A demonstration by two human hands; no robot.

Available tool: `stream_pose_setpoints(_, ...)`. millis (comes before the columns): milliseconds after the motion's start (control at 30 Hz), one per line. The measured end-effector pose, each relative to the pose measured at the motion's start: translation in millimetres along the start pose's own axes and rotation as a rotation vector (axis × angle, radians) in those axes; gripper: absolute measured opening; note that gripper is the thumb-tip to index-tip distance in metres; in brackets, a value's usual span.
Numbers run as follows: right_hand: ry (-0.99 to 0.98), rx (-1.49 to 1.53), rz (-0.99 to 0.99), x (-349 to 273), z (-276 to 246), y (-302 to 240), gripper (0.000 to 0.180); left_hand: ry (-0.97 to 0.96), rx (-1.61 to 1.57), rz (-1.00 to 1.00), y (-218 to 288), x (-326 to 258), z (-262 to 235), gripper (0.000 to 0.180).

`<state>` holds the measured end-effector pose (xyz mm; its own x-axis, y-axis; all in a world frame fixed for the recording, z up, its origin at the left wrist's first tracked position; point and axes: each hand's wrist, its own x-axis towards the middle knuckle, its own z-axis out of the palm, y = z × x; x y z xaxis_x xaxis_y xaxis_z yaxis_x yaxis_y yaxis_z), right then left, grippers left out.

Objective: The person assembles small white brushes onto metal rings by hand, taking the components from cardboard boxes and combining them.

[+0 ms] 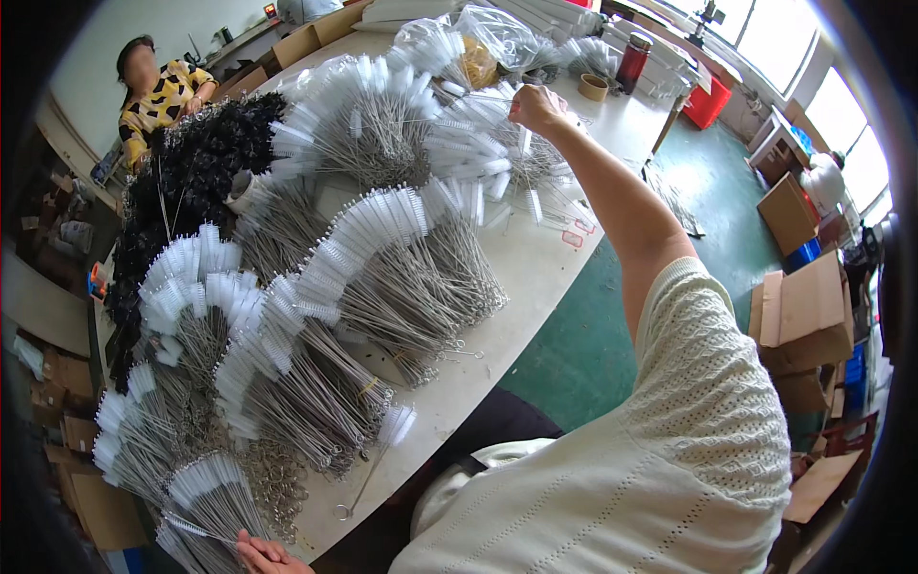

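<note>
Looking down from your head, your right hand (537, 107) is stretched far out over the table (535, 277), and its fingers are pinched shut on a thin wire brush (478, 96) that sits on top of the far brush pile (497, 163). Your left hand (271, 555) is low at the bottom edge, touching a bundle of white brushes (206, 493); you cannot tell if it is closed or open, because only part of it shows. Your own cream knit sleeve (688, 402) fills the near right side and hides the table edge there. Between your hands lie many fans of white brushes (373, 230), packed close, and a heap of black brushes (206, 158) sits on the left. One loose brush (378, 454) lies by itself near you. Across the table another person in a yellow patterned top (163, 96) is sitting. Clear bags (478, 38), a roll of tape (594, 87) and a dark red bottle (632, 62) stand at the far end. The table is white and smooth, the floor (593, 335) is green, and brown cardboard boxes (803, 316) stand on the right. The brushes have fluffy white tips and twisted shiny wire handles with little loops.
</note>
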<state>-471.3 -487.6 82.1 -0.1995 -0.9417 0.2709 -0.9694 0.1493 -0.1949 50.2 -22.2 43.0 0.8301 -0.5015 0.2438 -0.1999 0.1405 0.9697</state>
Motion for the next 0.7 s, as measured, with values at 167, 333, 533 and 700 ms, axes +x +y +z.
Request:
stream_pose_setpoints(167,-0.15,-0.03,-0.019,7,-3,1,0.024,0.048,0.075,0.03,2,-3,0,0.036)
stream_pose_setpoints(333,-0.191,0.072,0.07,13,13,8,0.04,-0.011,-0.056,-0.028,-4,-4,-7,0.033)
stream_pose_setpoints(533,-0.185,0.07,-0.023,20,8,8,0.037,-0.025,-0.033,-0.006,-16,-3,-21,0.03)
stream_pose_setpoints(700,0.123,0.498,-0.089,37,-32,-24,0.027,0.058,-0.083,0.07,-26,-1,-10,0.024)
